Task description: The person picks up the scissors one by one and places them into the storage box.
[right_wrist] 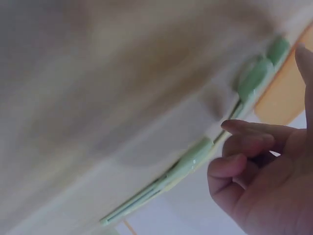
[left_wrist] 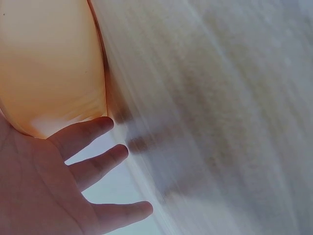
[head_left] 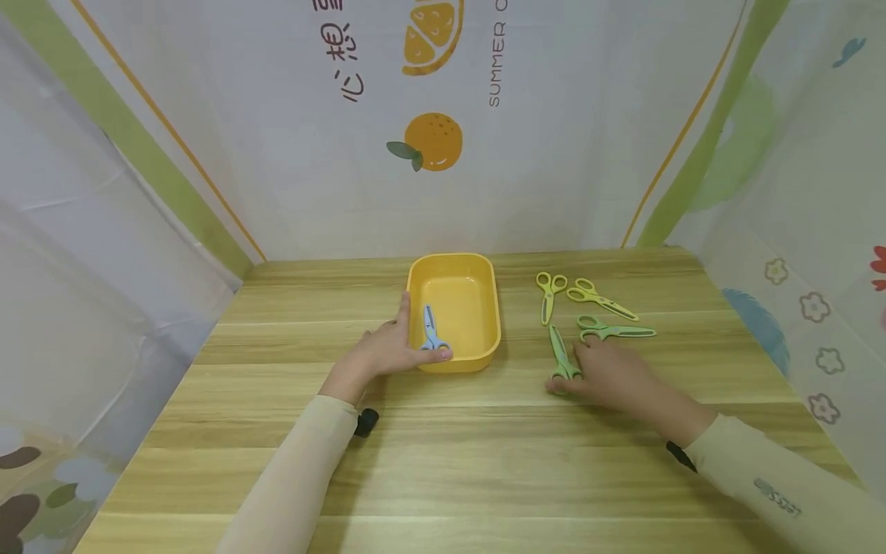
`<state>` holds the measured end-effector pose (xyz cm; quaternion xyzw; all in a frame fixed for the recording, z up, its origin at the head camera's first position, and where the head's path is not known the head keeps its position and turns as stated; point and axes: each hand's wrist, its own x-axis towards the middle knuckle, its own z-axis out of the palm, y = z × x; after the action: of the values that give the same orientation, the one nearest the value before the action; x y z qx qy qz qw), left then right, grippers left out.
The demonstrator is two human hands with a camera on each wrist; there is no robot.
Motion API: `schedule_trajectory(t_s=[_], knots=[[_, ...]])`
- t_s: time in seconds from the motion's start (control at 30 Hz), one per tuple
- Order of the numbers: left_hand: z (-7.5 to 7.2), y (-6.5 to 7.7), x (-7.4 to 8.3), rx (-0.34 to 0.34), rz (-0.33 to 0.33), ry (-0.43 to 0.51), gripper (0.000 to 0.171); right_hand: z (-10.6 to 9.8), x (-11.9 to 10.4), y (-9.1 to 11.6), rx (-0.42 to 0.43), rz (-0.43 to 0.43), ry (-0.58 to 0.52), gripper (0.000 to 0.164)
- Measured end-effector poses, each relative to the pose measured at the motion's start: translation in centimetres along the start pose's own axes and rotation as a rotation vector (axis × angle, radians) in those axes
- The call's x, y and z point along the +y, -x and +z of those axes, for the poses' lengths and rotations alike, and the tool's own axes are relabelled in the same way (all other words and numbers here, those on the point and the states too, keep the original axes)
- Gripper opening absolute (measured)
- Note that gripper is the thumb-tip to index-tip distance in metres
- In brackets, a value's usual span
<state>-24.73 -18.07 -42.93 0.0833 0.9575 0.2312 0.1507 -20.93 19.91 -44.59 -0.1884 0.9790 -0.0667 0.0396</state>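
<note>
My left hand (head_left: 388, 350) rests at the near left corner of a yellow tray (head_left: 464, 308). Its thumb lies over the near rim, and straight, spread fingers show against the outer wall in the left wrist view. Blue scissors (head_left: 429, 327) lie inside the tray, their handles partly hidden by the thumb. To the right, my right hand (head_left: 616, 377) is low over the table, thumb and forefinger on either side of the handles of green scissors (head_left: 559, 352). The right wrist view shows a gap between thumb and forefinger, with green handles (right_wrist: 255, 78) beyond; the other fingers are loosely curled.
A second pair of green scissors (head_left: 626, 332) lies just beyond the right hand. Behind are two yellow pairs (head_left: 547, 304) on the wooden table (head_left: 443, 462). White printed cloth (head_left: 540, 192) hangs at the table's back and along its sides.
</note>
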Motion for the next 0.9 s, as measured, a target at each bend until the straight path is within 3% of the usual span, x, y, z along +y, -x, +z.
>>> schedule_trajectory(t_s=[0.13, 0.4, 0.73, 0.9], knots=[[-0.1, 0.0, -0.1, 0.003, 0.000, -0.001, 0.149, 0.9, -0.4, 0.7, 0.074, -0.037, 0.053, 0.069], [0.0, -0.1, -0.3, 0.001, 0.007, 0.015, 0.150, 1.4, -0.8, 1.0, 0.123, -0.030, 0.051, 0.057], [-0.1, -0.1, -0.2, -0.002, 0.004, 0.016, 0.149, 1.2, -1.0, 1.0, 0.110, -0.019, 0.012, 0.055], [0.0, -0.1, -0.1, -0.005, 0.002, 0.020, 0.148, 0.8, -0.7, 1.2, 0.089, -0.003, -0.095, 0.050]])
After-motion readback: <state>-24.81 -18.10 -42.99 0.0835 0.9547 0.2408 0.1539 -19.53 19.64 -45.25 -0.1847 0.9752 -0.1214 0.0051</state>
